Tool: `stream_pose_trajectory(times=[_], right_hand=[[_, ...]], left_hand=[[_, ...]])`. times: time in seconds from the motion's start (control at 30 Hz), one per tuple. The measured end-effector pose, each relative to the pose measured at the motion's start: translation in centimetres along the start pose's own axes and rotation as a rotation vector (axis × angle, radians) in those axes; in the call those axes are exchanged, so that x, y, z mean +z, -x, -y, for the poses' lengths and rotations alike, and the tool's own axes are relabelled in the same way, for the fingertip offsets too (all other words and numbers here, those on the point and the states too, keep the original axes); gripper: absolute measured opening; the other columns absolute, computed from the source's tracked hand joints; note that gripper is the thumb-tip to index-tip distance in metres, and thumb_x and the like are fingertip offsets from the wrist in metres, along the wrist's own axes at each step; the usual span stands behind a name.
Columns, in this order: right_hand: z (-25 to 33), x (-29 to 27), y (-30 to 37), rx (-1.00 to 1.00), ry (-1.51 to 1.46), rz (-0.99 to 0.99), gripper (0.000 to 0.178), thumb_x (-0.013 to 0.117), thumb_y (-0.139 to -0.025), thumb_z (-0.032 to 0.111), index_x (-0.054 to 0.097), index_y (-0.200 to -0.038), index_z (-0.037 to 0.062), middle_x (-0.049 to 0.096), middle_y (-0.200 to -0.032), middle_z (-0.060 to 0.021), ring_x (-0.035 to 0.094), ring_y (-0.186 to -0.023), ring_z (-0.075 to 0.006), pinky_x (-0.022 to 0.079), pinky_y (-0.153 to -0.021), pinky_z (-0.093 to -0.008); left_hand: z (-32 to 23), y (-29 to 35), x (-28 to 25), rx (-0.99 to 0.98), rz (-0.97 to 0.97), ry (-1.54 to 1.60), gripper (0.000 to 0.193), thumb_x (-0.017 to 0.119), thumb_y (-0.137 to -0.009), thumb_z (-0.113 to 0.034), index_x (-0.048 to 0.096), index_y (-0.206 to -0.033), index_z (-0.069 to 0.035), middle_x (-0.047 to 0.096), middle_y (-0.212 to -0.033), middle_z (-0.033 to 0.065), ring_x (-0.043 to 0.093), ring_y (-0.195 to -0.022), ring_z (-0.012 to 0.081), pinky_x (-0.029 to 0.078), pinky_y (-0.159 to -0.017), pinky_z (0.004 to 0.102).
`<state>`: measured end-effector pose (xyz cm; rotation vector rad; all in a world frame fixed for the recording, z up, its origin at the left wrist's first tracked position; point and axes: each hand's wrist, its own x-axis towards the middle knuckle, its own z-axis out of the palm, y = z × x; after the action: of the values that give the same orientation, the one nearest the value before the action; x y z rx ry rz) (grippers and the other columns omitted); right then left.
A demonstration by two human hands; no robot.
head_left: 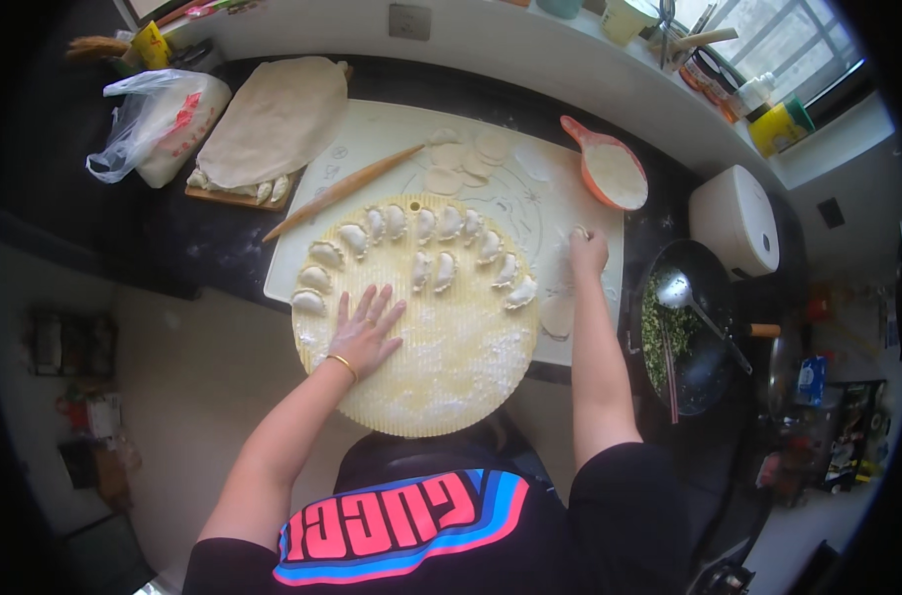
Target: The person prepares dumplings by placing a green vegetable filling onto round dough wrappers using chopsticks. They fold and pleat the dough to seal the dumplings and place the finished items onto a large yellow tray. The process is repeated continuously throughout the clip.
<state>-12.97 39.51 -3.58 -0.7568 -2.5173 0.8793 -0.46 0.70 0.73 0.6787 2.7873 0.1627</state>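
My left hand [369, 327] lies flat with fingers spread on a round pale-yellow woven tray [451, 377] dusted with flour. Several folded dumplings [436, 268] sit along the tray's far half. My right hand [588, 248] reaches past the tray's right edge onto the white pastry mat [372, 149]; its fingers are curled on something small and white, hard to make out. Flat dough rounds [461, 154] lie on the mat behind the tray, and a wooden rolling pin [344, 190] rests diagonally at the mat's left.
An orange scoop of flour [610, 171] lies at the mat's right corner. A dark wok with green filling and a ladle [684, 332] stands to the right. A cloth-covered board with dumplings [268, 124] and a plastic bag [159, 124] are at the back left.
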Motion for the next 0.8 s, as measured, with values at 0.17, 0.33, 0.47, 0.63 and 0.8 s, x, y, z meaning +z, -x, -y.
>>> stream_pose_trajectory(times=[0.17,0.33,0.47,0.63,0.8], right_hand=[[7.3,-3.6,9.2,0.152,-0.721,0.345,0.026,0.064,-0.076,0.013,0.054,-0.096,-0.0006,0.059,-0.079,-0.0067,0.056,-0.060,-0.0113,0.046,-0.051,-0.0219],[10.9,1.3,16.3,-0.044,-0.464,0.497,0.032,0.065,-0.072,0.018,0.056,-0.096,0.0000,0.061,-0.083,-0.0134,0.059,-0.075,-0.0237,0.047,-0.066,-0.0341],[17.4,4.0,18.9,-0.347,-0.339,0.447,0.028,0.063,-0.071,0.015,0.055,-0.092,-0.0007,0.059,-0.085,-0.0202,0.059,-0.080,-0.0335,0.046,-0.069,-0.0397],[19.6,7.9,19.0,-0.379,-0.046,0.448,0.022,0.060,-0.071,0.011,0.054,-0.088,-0.0023,0.057,-0.081,-0.0228,0.056,-0.081,-0.0382,0.046,-0.070,-0.0426],[19.2,8.3,18.4,-0.387,0.034,0.498,0.017,0.057,-0.073,0.010,0.055,-0.084,-0.0031,0.057,-0.083,-0.0234,0.056,-0.082,-0.0381,0.046,-0.071,-0.0435]], left_hand=[[-0.1,0.1,-0.3,-0.008,0.000,0.009,0.056,0.039,-0.086,-0.043,0.028,-0.136,-0.022,0.014,-0.145,0.0056,0.009,-0.134,0.0254,0.000,-0.105,0.0523],[0.2,0.2,-0.1,0.013,-0.038,0.010,0.055,0.039,-0.086,-0.043,0.027,-0.136,-0.022,0.015,-0.145,0.0058,0.009,-0.134,0.0253,0.001,-0.105,0.0525],[0.5,0.6,0.3,0.024,-0.062,0.037,0.057,0.040,-0.086,-0.042,0.025,-0.137,-0.021,0.014,-0.145,0.0069,0.009,-0.134,0.0279,0.002,-0.105,0.0522],[0.5,0.9,1.2,-0.002,-0.064,0.042,0.058,0.040,-0.086,-0.042,0.022,-0.138,-0.022,0.013,-0.145,0.0049,0.009,-0.134,0.0274,0.003,-0.105,0.0525],[0.6,0.6,1.4,-0.005,-0.082,0.046,0.058,0.040,-0.086,-0.042,0.021,-0.138,-0.024,0.013,-0.145,0.0044,0.010,-0.134,0.0261,0.003,-0.105,0.0520]])
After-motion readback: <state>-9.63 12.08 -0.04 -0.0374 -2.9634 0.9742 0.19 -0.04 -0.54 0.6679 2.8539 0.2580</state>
